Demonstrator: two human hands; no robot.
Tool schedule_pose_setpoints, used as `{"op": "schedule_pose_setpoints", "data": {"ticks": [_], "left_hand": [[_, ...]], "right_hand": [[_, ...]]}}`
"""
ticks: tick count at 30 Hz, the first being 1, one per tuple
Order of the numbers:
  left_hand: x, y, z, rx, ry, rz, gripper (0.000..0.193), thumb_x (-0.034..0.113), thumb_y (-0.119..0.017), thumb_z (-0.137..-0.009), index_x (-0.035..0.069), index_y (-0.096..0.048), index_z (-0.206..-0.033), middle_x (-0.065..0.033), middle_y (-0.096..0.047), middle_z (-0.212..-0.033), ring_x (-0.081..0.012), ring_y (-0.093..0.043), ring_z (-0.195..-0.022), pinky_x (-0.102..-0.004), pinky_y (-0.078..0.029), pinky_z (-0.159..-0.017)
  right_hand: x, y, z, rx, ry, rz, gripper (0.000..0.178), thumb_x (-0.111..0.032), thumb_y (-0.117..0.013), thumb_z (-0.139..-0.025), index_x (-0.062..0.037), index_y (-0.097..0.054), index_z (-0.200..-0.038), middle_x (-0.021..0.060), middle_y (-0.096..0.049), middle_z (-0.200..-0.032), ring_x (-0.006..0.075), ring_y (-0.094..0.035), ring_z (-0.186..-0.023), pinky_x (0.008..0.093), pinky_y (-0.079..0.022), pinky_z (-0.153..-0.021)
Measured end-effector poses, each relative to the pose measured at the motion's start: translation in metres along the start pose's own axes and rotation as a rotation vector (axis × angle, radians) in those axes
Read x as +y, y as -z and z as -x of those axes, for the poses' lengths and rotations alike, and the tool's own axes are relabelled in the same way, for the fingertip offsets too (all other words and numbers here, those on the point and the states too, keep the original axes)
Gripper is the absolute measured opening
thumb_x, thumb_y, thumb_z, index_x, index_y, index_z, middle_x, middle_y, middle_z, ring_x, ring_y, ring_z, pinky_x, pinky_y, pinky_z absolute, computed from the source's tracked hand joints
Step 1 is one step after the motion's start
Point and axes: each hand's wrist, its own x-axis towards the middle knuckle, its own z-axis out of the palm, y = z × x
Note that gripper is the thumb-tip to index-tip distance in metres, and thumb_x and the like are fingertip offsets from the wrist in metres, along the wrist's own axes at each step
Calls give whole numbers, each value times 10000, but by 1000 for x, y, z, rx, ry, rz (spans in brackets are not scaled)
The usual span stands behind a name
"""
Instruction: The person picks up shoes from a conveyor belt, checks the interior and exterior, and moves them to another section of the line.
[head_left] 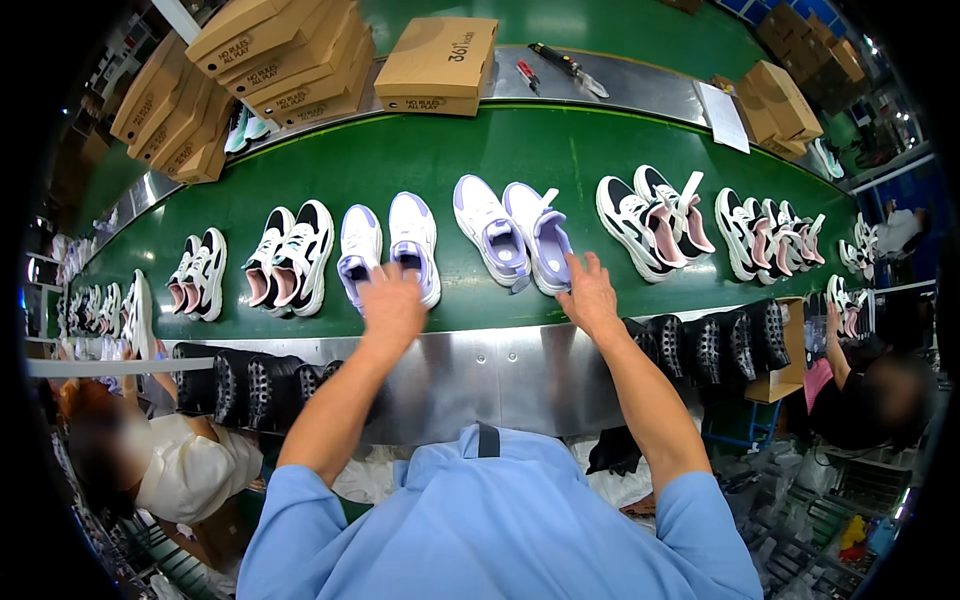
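Observation:
Two white and lilac sneakers (412,228) stand side by side on the green belt, toes pointing away. My left hand (392,305) is over their heels, slightly blurred, its fingers stretched forward and partly covering the shoe openings. To the right stands another white and lilac pair (490,235), its toes tilted to the left. My right hand (592,297) is at the heel of that pair's right shoe (545,245), fingers extended and apart. The fingertips are beside the heel collar; whether they press on it I cannot tell. A pale strap sticks up from this shoe.
Black, white and pink sneakers (302,255) (655,225) line the green belt (560,130) on both sides. Beyond are stacked shoe boxes (290,60), a single box (437,62) and a cutter (567,68). Black footwear (265,388) sits along the near edge. People work at both sides.

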Motion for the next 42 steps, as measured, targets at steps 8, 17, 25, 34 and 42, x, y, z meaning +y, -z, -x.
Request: {"op": "schedule_pose_setpoints", "data": {"ticks": [8, 17, 25, 34, 42], "left_hand": [[109, -60, -76, 134, -245, 692, 315, 133, -692, -926, 43, -614, -1218, -208, -681, -1123, -397, -665, -1076, -517, -554, -901], [54, 45, -63, 91, -348, 1006, 123, 68, -588, -985, 2, -655, -1065, -238, -707, -993, -424, -692, -918, -475, -545, -799], [39, 33, 47, 75, -437, 839, 131, 75, -612, -974, 32, -659, -1088, -244, -681, -960, -454, -668, -909, -528, -530, -788], [110, 18, 88, 74, -187, 654, 648, 198, -855, -820, 12, -536, -1352, -241, -626, -1116, -440, -643, -1011, -503, -539, -824], [117, -18, 48, -69, -240, 812, 238, 175, -769, -867, -8, -697, -1001, -239, -699, -986, -421, -680, -905, -499, -529, -810]], "right_hand": [[-31, 5, -34, -131, 103, -108, 309, -297, -777, -882, -82, -698, -1090, 207, -670, -1011, 430, -705, -904, 516, -571, -808], [-45, 76, -39, -166, 116, -149, 359, -382, -770, -867, -66, -697, -1020, 189, -736, -925, 408, -722, -871, 534, -561, -748], [-63, 57, 63, -24, 218, -171, 279, -334, -781, -844, -116, -675, -982, 144, -668, -875, 370, -705, -793, 486, -562, -663], [-63, -4, 210, 40, 109, -234, 430, -352, -816, -836, -124, -666, -1168, 104, -595, -930, 311, -652, -928, 459, -549, -724], [95, 134, 220, 531, -676, 28, 499, -377, -743, -956, 5, -635, -1258, 117, -628, -903, 342, -611, -936, 497, -502, -810]]}}
